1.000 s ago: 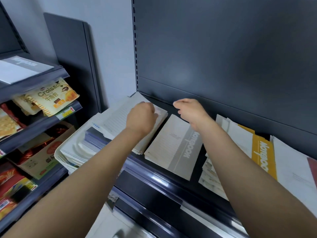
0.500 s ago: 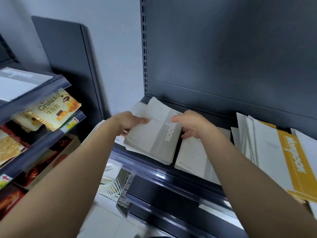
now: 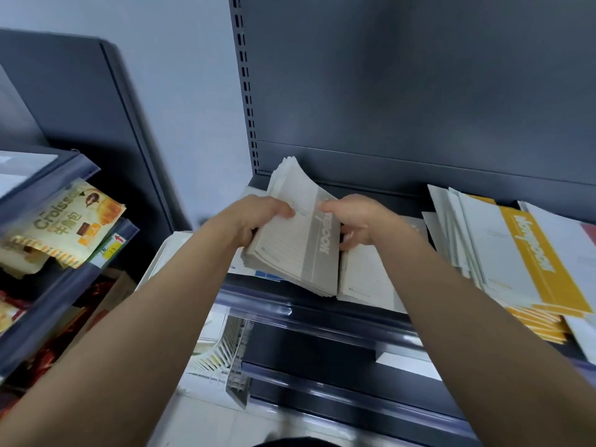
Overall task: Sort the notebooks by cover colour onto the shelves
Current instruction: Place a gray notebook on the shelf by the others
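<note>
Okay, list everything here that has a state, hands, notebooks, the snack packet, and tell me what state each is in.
grey-banded notebook stack: tilted, far end raised, held by both hands.
left hand: grips the stack's left edge.
right hand: grips the stack's right edge.
single grey notebook: lying flat on the shelf, right of the stack.
yellow-banded notebooks: lying in a loose, fanned pile.
croissant packet: lying on the side rack.

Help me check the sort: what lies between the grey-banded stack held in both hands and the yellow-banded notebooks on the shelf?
In the head view, one pale lined notebook lies flat on the shelf there, its far end hidden by the right hand.
</note>
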`<state>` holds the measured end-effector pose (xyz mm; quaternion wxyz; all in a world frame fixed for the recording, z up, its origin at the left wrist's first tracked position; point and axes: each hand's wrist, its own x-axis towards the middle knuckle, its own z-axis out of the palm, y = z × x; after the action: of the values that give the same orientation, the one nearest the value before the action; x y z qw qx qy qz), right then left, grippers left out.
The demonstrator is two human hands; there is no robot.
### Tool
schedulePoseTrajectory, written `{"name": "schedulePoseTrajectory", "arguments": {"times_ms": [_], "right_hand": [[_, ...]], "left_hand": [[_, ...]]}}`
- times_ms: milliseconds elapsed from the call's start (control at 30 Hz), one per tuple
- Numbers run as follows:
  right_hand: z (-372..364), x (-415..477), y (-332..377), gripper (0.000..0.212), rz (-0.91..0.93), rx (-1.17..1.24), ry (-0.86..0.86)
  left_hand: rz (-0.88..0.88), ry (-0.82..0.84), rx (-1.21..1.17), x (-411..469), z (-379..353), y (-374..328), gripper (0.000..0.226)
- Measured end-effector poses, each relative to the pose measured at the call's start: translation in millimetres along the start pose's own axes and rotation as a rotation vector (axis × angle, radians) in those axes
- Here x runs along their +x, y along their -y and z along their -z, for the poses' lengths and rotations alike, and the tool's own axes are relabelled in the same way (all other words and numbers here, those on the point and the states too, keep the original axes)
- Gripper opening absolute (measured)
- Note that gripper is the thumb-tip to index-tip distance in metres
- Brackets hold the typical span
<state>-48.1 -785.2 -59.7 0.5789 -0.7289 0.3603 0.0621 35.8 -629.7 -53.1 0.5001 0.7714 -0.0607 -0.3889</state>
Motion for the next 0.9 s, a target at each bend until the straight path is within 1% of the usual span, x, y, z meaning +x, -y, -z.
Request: {"name": "schedulePoseTrajectory", "arguments": {"times_ms": [67,133,233,300,367,433,500,567,633,667,733,767,867,900], "right_hand": [[3,-5,-1,0.027,0.011,0.079,-0.012],[10,-10,-1,0.036,0.010,0.182,-0.005],[31,-17,2,0.038,0.053,0.422,0.063],[51,-22,3,0.033,0.082,0.461,0.014],[73,-25,-1,0.032,0.070,0.357,-0.104],[89,-27,-13,0.034,0.024,0.160,-0.217],[101,-31,-28,0.035,-0.032,-0.022,-0.279],[107,-33,-40,0.031,-0.062,-0.159,-0.277],[110,-34,-45,0.025,-0.062,-0.252,-0.250],[110,-35,-46,0.026,-0.062,-0.292,-0.242],[110,-36,-44,0.032,-0.071,-0.359,-0.221],[110,-37,-42,0.032,-0.077,-0.375,-0.208],[109,-37,-40,0.027,-0.132,-0.382,-0.149],[108,-37,-39,0.030,-0.153,-0.369,-0.116]], "left_hand": [[-0.067,-0.042,0.041,-11,1,-14,0.017],[-0.120,-0.033,0.017,-23,2,-29,0.012],[-0.147,0.098,-0.083,-32,-4,-46,0.014],[-0.140,0.160,-0.121,-32,-20,-49,0.015],[-0.114,0.200,-0.139,-28,-44,-47,0.010],[-0.067,0.234,-0.138,-22,-70,-39,0.008],[-0.037,0.218,-0.086,-17,-94,-29,0.016],[-0.025,0.166,0.032,-13,-112,-19,0.026],[-0.045,0.110,0.161,-13,-123,-16,0.031],[-0.070,0.079,0.223,-12,-125,-16,0.032],[-0.104,0.043,0.318,-10,-127,-17,0.026],[-0.099,0.050,0.341,-9,-126,-18,0.025],[0.001,0.095,0.332,-7,-127,-16,0.034],[0.022,0.098,0.316,-7,-127,-15,0.031]]}}
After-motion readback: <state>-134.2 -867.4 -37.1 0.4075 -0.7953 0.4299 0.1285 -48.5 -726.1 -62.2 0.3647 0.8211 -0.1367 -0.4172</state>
